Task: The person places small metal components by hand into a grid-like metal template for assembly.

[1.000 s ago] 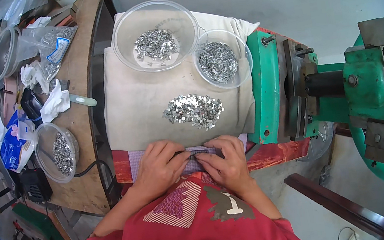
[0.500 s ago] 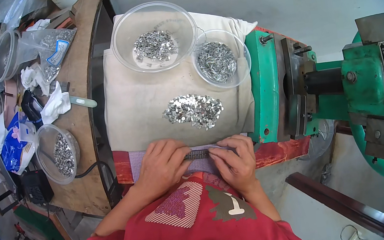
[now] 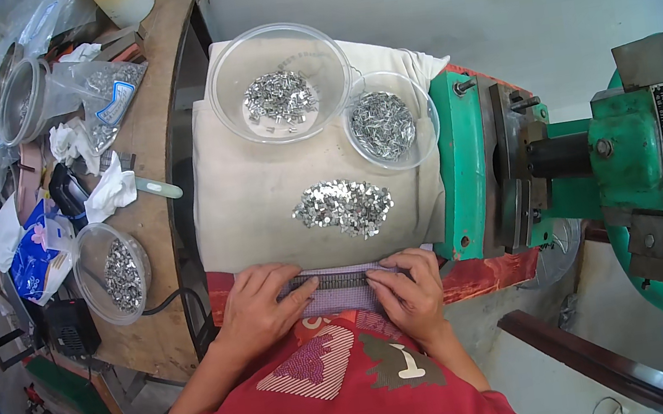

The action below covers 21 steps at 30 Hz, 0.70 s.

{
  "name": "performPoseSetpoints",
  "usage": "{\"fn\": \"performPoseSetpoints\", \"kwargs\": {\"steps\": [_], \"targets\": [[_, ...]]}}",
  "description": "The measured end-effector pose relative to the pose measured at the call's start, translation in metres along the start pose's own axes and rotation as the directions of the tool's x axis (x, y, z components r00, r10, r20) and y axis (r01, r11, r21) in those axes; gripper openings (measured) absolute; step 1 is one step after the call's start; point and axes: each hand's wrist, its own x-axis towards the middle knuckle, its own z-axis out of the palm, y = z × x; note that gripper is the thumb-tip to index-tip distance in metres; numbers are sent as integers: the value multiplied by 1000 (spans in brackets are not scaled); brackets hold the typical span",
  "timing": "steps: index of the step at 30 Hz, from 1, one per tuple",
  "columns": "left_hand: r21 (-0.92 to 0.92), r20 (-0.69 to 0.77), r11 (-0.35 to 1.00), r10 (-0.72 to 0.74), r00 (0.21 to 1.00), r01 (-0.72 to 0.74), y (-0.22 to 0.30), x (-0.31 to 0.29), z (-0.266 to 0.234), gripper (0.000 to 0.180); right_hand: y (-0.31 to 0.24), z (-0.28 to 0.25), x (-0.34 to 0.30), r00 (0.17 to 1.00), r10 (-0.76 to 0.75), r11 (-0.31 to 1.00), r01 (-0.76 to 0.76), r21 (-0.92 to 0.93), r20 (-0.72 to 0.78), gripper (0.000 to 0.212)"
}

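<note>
A narrow dark ridged metal strip [image 3: 340, 280] lies crosswise at the cloth's near edge, close against my body. My left hand [image 3: 259, 306] is closed about its left part, with thumb and fingertips on either side of the strip. At the other end my right hand [image 3: 408, 296] pinches the strip between thumb and fingers. The ridged middle shows between the two hands, while the fingers cover parts of the ends. Just beyond, a loose pile of small shiny metal pieces [image 3: 346, 207] is spread on the beige cloth [image 3: 253, 218].
Two clear round tubs, a large one [image 3: 220, 108] and a smaller one [image 3: 432, 129], hold metal pieces at the cloth's far side. A green machine [image 3: 461, 163] borders the right. On the left, a wooden table [image 3: 162, 146] carries bags, tissues and another tub [image 3: 145, 297].
My left hand has slid leftward along the strip, baring more of its ridged middle. My right hand keeps its hold on the right end. The whole view has shifted slightly.
</note>
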Motion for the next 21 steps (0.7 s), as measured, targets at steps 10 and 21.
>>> {"fn": "performPoseSetpoints", "kwargs": {"steps": [10,21], "targets": [[-25,-65,991,-133,989,132,-5,-12,0,36,-2,-5,0,989,47,998,-40,-52,141,34],[13,-176,992,-120,977,124,-10,9,0,32,6,5,10,1000,-21,994,20,-103,-4,35]]}}
